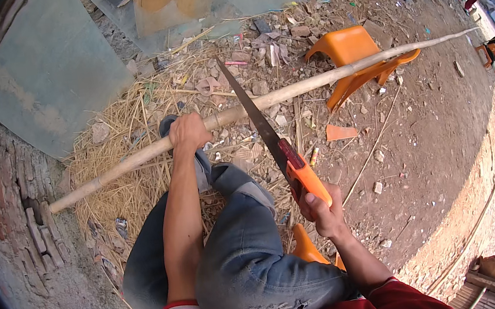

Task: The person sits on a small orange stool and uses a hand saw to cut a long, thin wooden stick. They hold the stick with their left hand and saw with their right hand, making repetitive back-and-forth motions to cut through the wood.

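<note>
My left hand (pixel 188 132) grips a long pale bamboo pole (pixel 313 84) that runs from a brick wall at lower left across to the far right. The pole rests on an overturned orange plastic chair (pixel 353 56). My right hand (pixel 323 210) holds the orange handle of a hand saw (pixel 270 136). The saw's blade slants up and left, and crosses the pole just right of my left hand. My knees in blue jeans (pixel 241 249) are raised below the pole, one foot under it.
Dry straw (pixel 127 189) and rubble cover the ground under the pole. A brick wall (pixel 10 204) stands at left, grey panels (pixel 48 68) lean behind. Bare dirt spreads to the right, with a thin stick and scattered debris. Another orange seat edge (pixel 305 248) shows beneath my legs.
</note>
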